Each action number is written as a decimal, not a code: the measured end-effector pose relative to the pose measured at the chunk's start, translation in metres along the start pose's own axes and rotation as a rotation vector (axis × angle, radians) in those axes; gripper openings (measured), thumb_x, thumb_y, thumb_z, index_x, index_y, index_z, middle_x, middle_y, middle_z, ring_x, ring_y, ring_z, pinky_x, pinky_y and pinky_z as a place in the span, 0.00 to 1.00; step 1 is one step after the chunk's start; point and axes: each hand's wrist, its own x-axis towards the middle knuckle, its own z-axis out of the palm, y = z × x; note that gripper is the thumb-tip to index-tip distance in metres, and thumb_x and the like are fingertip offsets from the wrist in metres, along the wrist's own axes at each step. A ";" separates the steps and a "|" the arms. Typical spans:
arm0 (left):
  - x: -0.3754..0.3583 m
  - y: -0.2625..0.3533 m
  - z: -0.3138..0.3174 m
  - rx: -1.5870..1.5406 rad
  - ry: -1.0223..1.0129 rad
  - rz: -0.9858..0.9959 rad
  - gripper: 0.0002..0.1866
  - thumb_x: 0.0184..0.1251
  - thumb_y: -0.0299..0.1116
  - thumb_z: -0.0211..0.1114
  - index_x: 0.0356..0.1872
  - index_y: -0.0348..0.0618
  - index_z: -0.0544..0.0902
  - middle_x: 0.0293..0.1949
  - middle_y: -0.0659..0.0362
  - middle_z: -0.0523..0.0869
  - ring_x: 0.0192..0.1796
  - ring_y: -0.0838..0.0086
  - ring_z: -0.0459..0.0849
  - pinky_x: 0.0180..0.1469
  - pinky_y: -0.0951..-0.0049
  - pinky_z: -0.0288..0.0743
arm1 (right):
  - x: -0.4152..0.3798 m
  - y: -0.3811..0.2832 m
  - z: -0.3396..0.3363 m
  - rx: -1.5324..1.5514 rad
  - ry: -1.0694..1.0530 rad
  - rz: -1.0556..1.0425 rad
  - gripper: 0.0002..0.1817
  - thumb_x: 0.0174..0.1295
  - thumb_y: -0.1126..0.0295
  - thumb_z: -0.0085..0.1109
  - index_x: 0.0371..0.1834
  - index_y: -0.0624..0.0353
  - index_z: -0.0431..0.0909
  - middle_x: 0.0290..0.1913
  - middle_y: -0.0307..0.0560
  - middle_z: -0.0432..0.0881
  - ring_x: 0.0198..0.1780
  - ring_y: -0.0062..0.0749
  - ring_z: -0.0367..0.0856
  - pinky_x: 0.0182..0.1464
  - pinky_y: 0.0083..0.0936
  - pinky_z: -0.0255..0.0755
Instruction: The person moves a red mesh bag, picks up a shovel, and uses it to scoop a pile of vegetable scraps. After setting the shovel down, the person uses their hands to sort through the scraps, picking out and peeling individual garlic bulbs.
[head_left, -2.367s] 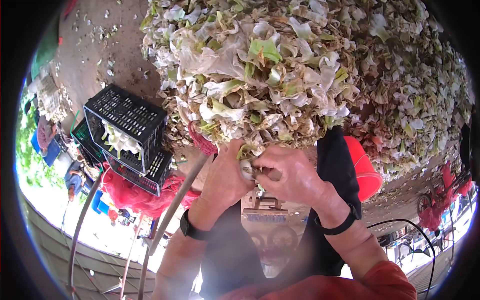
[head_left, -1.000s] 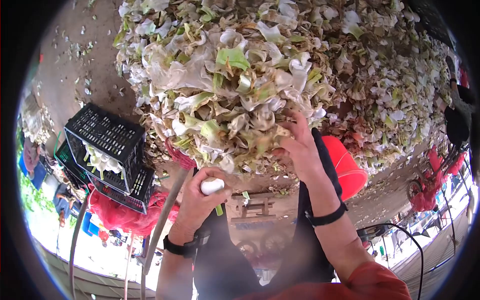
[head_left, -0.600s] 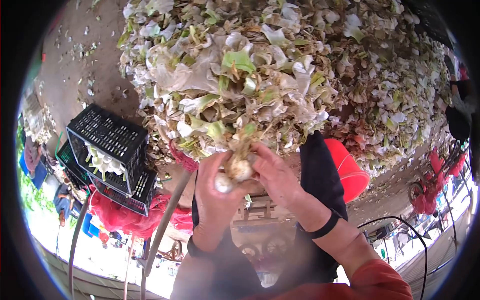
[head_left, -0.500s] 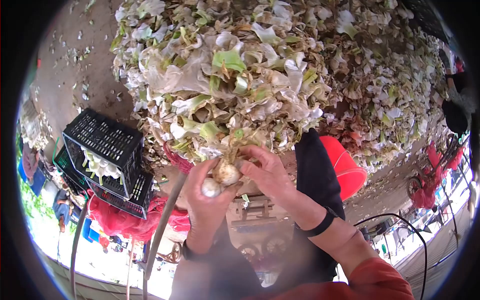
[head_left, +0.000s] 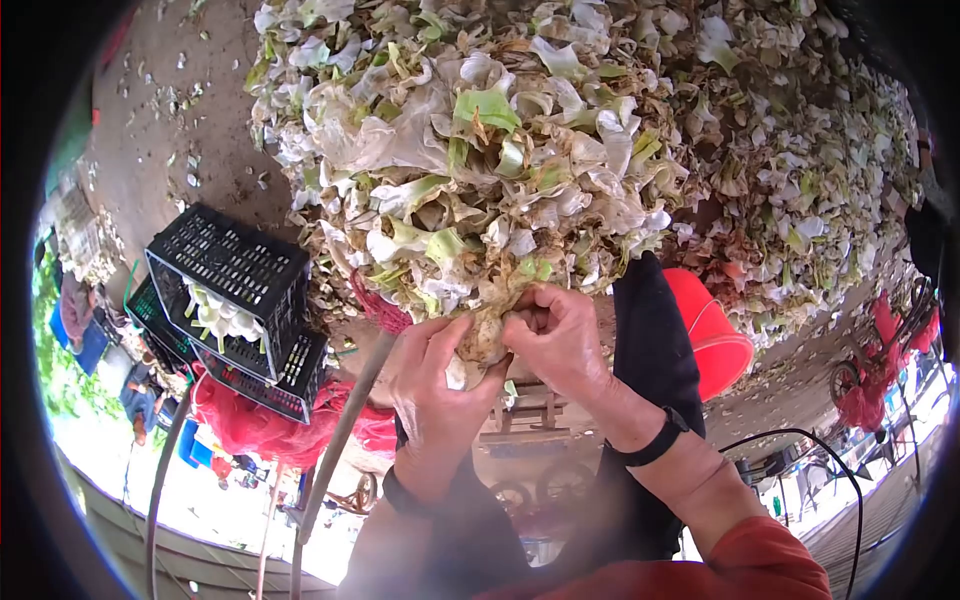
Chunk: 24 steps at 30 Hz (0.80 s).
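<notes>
While cupping a dirty bulb (head_left: 482,338) in the left hand (head_left: 435,385), pinched the husk (head_left: 508,287) at its far end with the right hand (head_left: 560,340). Had the left grip closed around the bulb between thumb and fingers, with a white bulb (head_left: 457,374) tucked in the same palm; had the right grip clenched on the husk with fingers curled. Held everything at the near edge of the pile (head_left: 480,150) of pale and green leaves. Had a red bucket (head_left: 705,335) just beside the right trouser leg (head_left: 652,335), and to the left, past a slanting pole (head_left: 345,430), black crates (head_left: 230,255) stacked near red netting (head_left: 245,415), with trimmed bulbs (head_left: 222,318) inside one. Wore dark bands on both wrists.
</notes>
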 end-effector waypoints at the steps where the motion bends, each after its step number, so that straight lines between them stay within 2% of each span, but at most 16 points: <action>1: 0.001 0.000 0.000 0.000 0.000 0.000 0.26 0.30 0.24 0.75 0.39 0.39 0.79 0.37 0.53 0.80 0.39 0.62 0.80 0.41 0.68 0.74 | 0.001 0.003 -0.001 0.000 0.000 0.001 0.03 0.49 0.80 0.56 0.27 0.66 0.74 0.23 0.31 0.73 0.23 0.06 0.68 0.22 0.08 0.61; 4: 0.004 0.001 -0.004 -0.034 -0.042 -0.032 0.26 0.33 0.24 0.74 0.42 0.38 0.79 0.39 0.54 0.80 0.41 0.66 0.81 0.42 0.71 0.76 | 0.005 0.005 -0.005 0.070 0.009 -0.008 0.05 0.49 0.77 0.58 0.27 0.67 0.75 0.19 0.30 0.72 0.20 0.06 0.64 0.20 0.09 0.58; 6: 0.008 -0.001 -0.013 -0.296 -0.236 -0.268 0.27 0.37 0.26 0.73 0.46 0.36 0.78 0.40 0.56 0.81 0.42 0.71 0.80 0.43 0.73 0.74 | 0.007 -0.004 -0.008 0.204 -0.057 0.035 0.02 0.49 0.78 0.56 0.25 0.65 0.74 0.20 0.31 0.72 0.20 0.07 0.65 0.20 0.09 0.58; 7: 0.009 -0.004 -0.017 -0.293 -0.232 -0.268 0.27 0.37 0.26 0.73 0.46 0.36 0.78 0.40 0.56 0.81 0.42 0.71 0.80 0.43 0.73 0.74 | 0.006 -0.006 -0.011 0.205 -0.062 0.034 0.02 0.49 0.78 0.56 0.25 0.65 0.74 0.20 0.31 0.72 0.20 0.07 0.65 0.20 0.09 0.58; 9: 0.010 -0.012 -0.024 -0.824 -0.423 -0.763 0.29 0.41 0.28 0.69 0.51 0.33 0.75 0.42 0.58 0.80 0.44 0.75 0.78 0.46 0.75 0.72 | 0.006 -0.010 -0.017 0.426 -0.237 0.125 0.02 0.50 0.79 0.56 0.24 0.62 0.73 0.21 0.31 0.72 0.20 0.07 0.65 0.21 0.09 0.59; 10: 0.007 -0.016 -0.025 -0.822 -0.421 -0.762 0.29 0.41 0.28 0.69 0.51 0.33 0.75 0.42 0.58 0.80 0.44 0.75 0.78 0.46 0.75 0.72 | 0.005 -0.012 -0.018 0.427 -0.240 0.124 0.02 0.50 0.79 0.56 0.24 0.62 0.73 0.21 0.31 0.72 0.20 0.07 0.65 0.21 0.09 0.59; 12: -0.004 -0.025 -0.023 -1.340 -0.434 -0.934 0.31 0.42 0.29 0.66 0.54 0.32 0.72 0.44 0.57 0.79 0.45 0.74 0.78 0.50 0.75 0.70 | 0.004 -0.014 -0.018 0.499 -0.310 0.166 0.03 0.50 0.78 0.56 0.24 0.61 0.73 0.20 0.30 0.71 0.19 0.08 0.65 0.20 0.09 0.58; 16: -0.009 -0.027 -0.015 -1.408 -0.371 -0.962 0.32 0.42 0.28 0.64 0.56 0.33 0.70 0.46 0.55 0.78 0.47 0.74 0.77 0.50 0.76 0.70 | 0.006 -0.010 -0.018 0.398 -0.300 0.168 0.02 0.51 0.77 0.56 0.27 0.62 0.73 0.23 0.31 0.72 0.22 0.10 0.68 0.25 0.10 0.62; 18: -0.002 -0.021 -0.017 -1.127 -0.319 -0.875 0.31 0.42 0.28 0.67 0.54 0.33 0.72 0.46 0.56 0.78 0.48 0.73 0.77 0.51 0.74 0.70 | 0.009 -0.011 -0.016 0.496 -0.294 0.129 0.09 0.53 0.74 0.60 0.36 0.63 0.75 0.27 0.32 0.74 0.27 0.12 0.70 0.31 0.11 0.66; 19: 0.000 -0.020 -0.018 -1.126 -0.314 -0.874 0.31 0.42 0.28 0.67 0.54 0.33 0.72 0.46 0.56 0.78 0.48 0.73 0.77 0.51 0.74 0.70 | 0.009 -0.014 -0.016 0.496 -0.299 0.129 0.09 0.53 0.74 0.60 0.36 0.63 0.75 0.27 0.32 0.74 0.27 0.12 0.70 0.31 0.11 0.66; 21: 0.004 -0.019 -0.020 -0.807 -0.326 -0.694 0.31 0.39 0.28 0.70 0.52 0.34 0.75 0.47 0.56 0.79 0.50 0.73 0.77 0.53 0.72 0.70 | 0.008 -0.021 -0.018 0.398 -0.328 0.186 0.17 0.56 0.69 0.63 0.46 0.64 0.74 0.33 0.33 0.75 0.31 0.13 0.70 0.36 0.13 0.67; 22: 0.007 -0.018 -0.021 -0.808 -0.329 -0.691 0.31 0.39 0.28 0.70 0.52 0.34 0.75 0.47 0.56 0.79 0.50 0.73 0.77 0.53 0.72 0.70 | 0.007 -0.021 -0.018 0.398 -0.326 0.183 0.17 0.56 0.69 0.63 0.46 0.64 0.74 0.33 0.33 0.75 0.31 0.13 0.70 0.36 0.13 0.67; 24: 0.009 -0.016 -0.023 -0.378 -0.356 -0.277 0.30 0.37 0.27 0.73 0.49 0.34 0.77 0.46 0.56 0.79 0.49 0.73 0.77 0.53 0.72 0.70 | 0.002 -0.020 -0.015 0.278 -0.322 0.152 0.17 0.56 0.68 0.63 0.47 0.64 0.75 0.32 0.33 0.77 0.29 0.13 0.70 0.34 0.12 0.67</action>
